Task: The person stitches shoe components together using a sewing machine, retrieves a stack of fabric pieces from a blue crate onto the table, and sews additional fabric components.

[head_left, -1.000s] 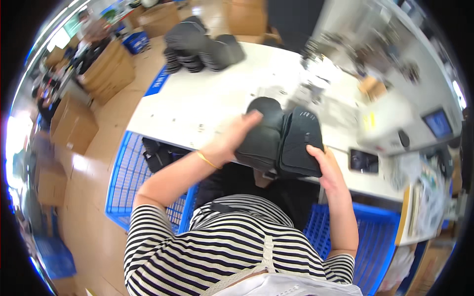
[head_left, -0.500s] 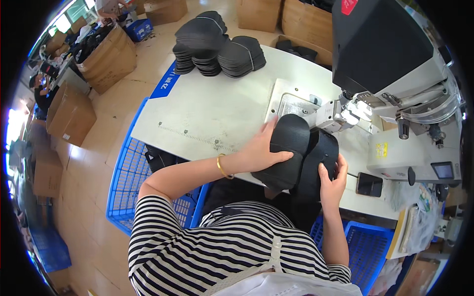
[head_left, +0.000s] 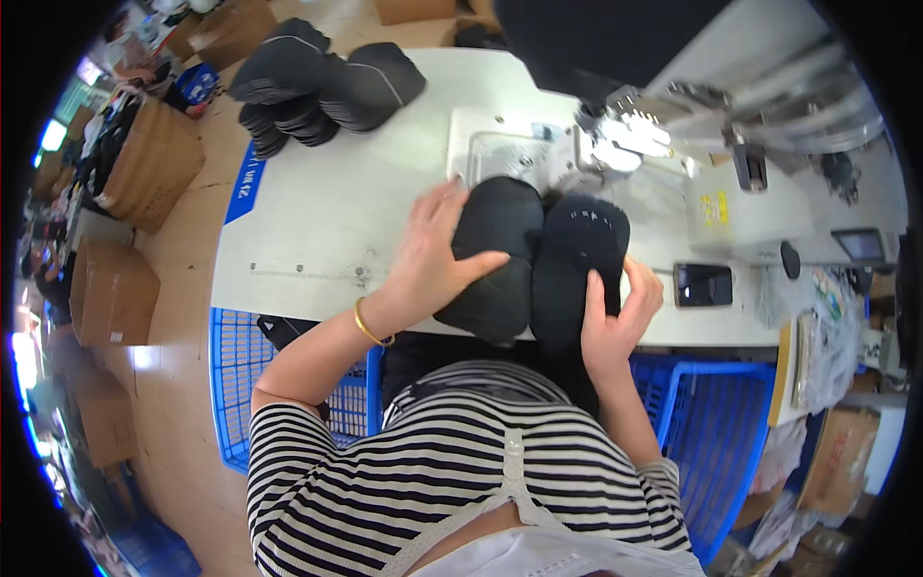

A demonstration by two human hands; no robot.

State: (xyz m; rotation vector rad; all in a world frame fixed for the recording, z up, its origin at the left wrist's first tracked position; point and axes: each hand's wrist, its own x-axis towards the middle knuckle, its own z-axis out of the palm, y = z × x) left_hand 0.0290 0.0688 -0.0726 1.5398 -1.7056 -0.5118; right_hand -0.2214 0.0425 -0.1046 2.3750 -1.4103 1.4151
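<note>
A black fabric piece with two rounded halves (head_left: pixel 534 260) lies on the white work table (head_left: pixel 327 221), just in front of the sewing machine's needle head (head_left: pixel 615 144). My left hand (head_left: pixel 437 255) presses on its left half, fingers spread over the cloth. My right hand (head_left: pixel 620 313) grips the lower edge of the right half, fingers curled round it. A gold bangle sits on my left wrist.
Stacks of black cap pieces (head_left: pixel 322 82) sit at the table's far left. The grey sewing machine body (head_left: pixel 750 192) and a dark phone (head_left: pixel 702 284) are on the right. Blue plastic crates (head_left: pixel 240 385) stand below on both sides. Cardboard boxes (head_left: pixel 115 288) line the floor to the left.
The black piece has moved forward on the table up to the sewing machine head. Both hands went with it, and the camera now looks closer down at the table.
</note>
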